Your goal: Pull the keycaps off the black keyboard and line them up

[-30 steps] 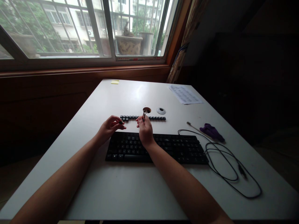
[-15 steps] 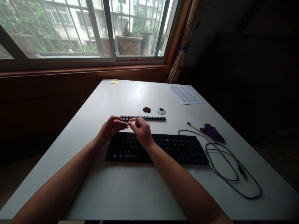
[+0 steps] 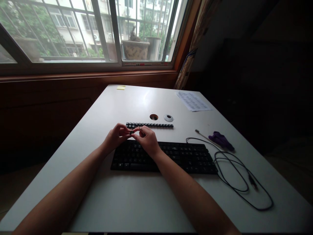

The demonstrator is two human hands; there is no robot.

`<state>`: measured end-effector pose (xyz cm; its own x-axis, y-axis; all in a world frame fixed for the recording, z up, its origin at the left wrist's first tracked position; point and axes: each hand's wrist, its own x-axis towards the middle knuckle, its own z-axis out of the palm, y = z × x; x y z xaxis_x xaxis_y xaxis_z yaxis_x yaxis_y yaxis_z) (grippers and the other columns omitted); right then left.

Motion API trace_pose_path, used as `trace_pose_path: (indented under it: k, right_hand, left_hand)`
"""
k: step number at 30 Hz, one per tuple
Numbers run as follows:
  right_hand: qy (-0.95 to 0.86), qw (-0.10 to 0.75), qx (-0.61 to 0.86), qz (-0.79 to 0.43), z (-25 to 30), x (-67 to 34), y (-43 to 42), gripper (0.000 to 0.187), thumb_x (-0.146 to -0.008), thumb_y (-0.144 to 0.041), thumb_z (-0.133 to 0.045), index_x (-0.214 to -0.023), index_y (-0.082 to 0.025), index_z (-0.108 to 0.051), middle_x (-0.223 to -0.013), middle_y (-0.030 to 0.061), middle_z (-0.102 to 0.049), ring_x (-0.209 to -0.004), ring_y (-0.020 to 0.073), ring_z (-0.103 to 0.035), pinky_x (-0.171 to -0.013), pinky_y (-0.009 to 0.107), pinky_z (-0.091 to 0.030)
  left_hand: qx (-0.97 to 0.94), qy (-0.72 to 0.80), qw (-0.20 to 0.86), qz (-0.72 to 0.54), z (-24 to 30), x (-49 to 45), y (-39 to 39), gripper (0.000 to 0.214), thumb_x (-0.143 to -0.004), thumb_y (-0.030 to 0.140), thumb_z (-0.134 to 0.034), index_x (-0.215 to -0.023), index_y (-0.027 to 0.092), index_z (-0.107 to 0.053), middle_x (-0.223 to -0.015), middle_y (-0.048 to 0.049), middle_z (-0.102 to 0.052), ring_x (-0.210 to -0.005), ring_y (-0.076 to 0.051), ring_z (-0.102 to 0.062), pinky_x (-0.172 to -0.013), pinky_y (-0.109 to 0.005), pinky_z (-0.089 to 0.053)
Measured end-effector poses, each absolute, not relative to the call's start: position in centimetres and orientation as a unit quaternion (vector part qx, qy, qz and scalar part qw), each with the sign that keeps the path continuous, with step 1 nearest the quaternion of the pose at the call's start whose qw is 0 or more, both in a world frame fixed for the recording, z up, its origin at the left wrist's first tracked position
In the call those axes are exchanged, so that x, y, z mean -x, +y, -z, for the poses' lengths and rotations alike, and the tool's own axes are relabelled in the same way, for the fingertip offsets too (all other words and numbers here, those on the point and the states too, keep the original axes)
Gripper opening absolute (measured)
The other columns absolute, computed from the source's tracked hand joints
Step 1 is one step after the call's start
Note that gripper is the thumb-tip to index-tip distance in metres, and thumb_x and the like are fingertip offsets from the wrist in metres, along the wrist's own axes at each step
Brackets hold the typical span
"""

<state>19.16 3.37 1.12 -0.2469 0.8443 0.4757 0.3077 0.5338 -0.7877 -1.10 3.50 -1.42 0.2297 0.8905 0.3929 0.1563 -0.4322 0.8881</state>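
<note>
A black keyboard [image 3: 171, 156] lies on the white table [image 3: 137, 202] in front of me. Behind it runs a row of loose black keycaps [image 3: 154, 125]. My left hand [image 3: 115, 137] and my right hand [image 3: 146, 139] meet above the keyboard's far edge, fingertips pinched together on one small black keycap [image 3: 131, 132]. The right hand also has a thin metal tool tucked in its fingers, mostly hidden.
The keyboard's black cable [image 3: 234, 176] loops on the table at the right. A purple cloth [image 3: 221, 139] and a thin stick [image 3: 202, 134] lie beyond it. A round table hole [image 3: 154, 117], its white cap [image 3: 168, 117], a printed sheet [image 3: 193, 101] and a yellow note [image 3: 120, 87] sit further back.
My right hand came down and left from holding the tool upright over the keycap row, and its fingertips now meet the left hand's on the keycap.
</note>
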Motion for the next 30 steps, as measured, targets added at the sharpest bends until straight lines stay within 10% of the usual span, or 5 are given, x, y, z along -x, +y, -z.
trace_pose_path:
  k: [30]
  right_hand:
    - [-0.815,0.201,0.515,-0.173,-0.4,-20.7,8.9,0.025,-0.084,-0.038,-0.066,-0.105,-0.027,-0.074,-0.090,0.0020,-0.075,-0.082,0.0180,-0.067,-0.073,0.026,-0.046]
  left_hand:
    - [-0.715,0.432,0.293,-0.464,1.1,2.6,3.9,0.011,-0.086,0.022,-0.062,-0.096,0.017,-0.064,-0.088,-0.0065,-0.072,-0.067,-0.015,-0.067,-0.065,-0.029,-0.057]
